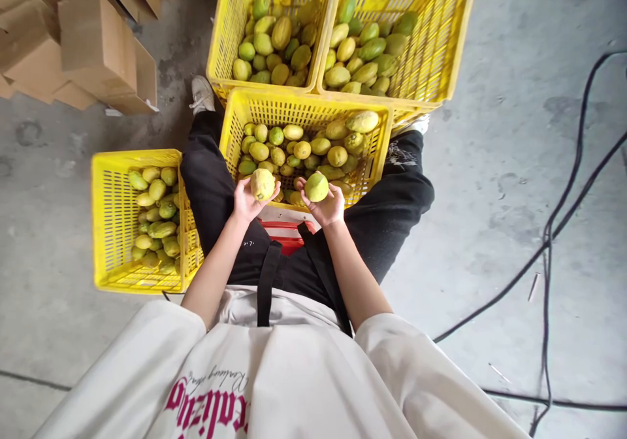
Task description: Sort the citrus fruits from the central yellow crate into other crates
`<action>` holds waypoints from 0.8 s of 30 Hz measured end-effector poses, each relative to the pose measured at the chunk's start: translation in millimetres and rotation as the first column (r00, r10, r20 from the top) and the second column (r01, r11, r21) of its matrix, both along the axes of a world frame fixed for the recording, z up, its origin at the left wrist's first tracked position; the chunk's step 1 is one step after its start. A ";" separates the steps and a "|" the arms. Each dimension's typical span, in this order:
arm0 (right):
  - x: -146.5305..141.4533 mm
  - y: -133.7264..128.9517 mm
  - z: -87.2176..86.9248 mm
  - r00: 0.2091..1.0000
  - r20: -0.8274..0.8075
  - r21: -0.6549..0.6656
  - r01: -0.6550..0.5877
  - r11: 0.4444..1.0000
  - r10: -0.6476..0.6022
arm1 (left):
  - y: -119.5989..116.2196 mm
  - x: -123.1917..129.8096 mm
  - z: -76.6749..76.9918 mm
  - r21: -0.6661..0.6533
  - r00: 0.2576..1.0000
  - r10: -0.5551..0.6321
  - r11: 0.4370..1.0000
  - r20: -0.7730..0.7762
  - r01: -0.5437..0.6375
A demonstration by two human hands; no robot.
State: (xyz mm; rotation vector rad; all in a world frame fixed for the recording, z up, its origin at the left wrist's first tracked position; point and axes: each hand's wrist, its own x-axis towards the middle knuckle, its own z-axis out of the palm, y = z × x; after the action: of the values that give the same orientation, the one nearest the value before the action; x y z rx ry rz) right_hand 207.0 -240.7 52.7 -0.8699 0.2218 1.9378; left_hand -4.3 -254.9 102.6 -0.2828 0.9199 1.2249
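Note:
My left hand [248,197] is closed around a pale yellow fruit [262,184] that looks like a small papaya. In my right hand [326,205] rests a greener papaya [316,187], with the fingers curled round its side. Both hands are at the near edge of a yellow plastic crate [304,104], between my knees. Inside that crate lie many green and yellow papayas [277,157]; the larger, longer ones are mostly on its right side.
Two yellow crates of papayas [392,96] stand beyond the near one. Another yellow crate [98,223], partly filled, sits on the floor at left. Cardboard boxes [98,40] lie at upper left. Black cables [547,243] cross the floor at right. Something red [287,233] shows beneath me.

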 end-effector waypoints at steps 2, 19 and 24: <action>0.4 1.5 2.1 1.000 0.002 -0.010 0.009 1.000 -0.009 | 0.7 1.8 0.1 -0.018 1.000 0.001 1.000 -0.009 -0.001; 4.2 2.2 -2.2 0.999 -0.022 -0.083 0.024 0.996 -0.025 | -0.8 -0.8 4.8 -0.025 0.999 -0.039 0.999 0.003 0.039; 1.6 1.4 0.7 0.996 -0.051 -0.068 0.064 0.996 -0.068 | 0.3 -0.3 4.6 -0.016 1.000 -0.018 1.000 -0.006 0.017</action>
State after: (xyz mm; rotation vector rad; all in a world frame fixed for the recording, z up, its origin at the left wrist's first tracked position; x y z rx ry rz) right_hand 208.6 -239.4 53.4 -0.8445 0.3440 1.9024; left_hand -4.7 -254.6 107.1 -0.2834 0.9367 1.2032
